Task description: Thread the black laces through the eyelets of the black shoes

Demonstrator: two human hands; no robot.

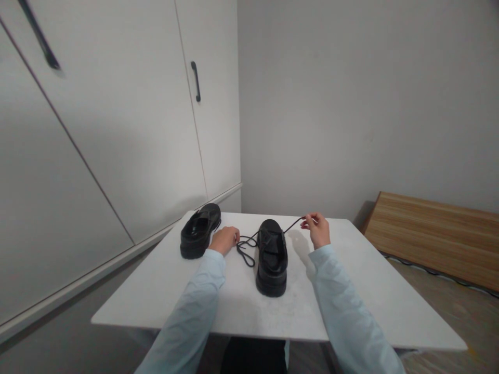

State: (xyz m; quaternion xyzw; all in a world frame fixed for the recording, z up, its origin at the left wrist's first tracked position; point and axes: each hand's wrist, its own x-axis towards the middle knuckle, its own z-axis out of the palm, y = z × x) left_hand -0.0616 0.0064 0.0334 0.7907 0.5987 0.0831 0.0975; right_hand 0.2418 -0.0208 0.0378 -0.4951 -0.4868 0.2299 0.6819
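Note:
A black lace-up shoe [272, 283] stands on the white table with its heel towards me and its toe pointing away. From its right side a black shoelace [293, 224] runs taut up to my right hand [318, 231], which pinches it between thumb and fingertips. Another stretch of black lace [246, 254] lies in loose loops on the left of the shoe. My left hand [224, 241] is closed at this lace, low over the table, its fingertips partly hidden. Just left of that hand stands a second black shoe [191, 248], angled to the right.
The white table [156, 296] reaches towards a grey wall [351, 104]. White cabinet doors [117, 130] with dark handles rise along the left. On the right, beyond the table's edge, a wood-grain board or bench [432, 234] stands, with a cable along its base.

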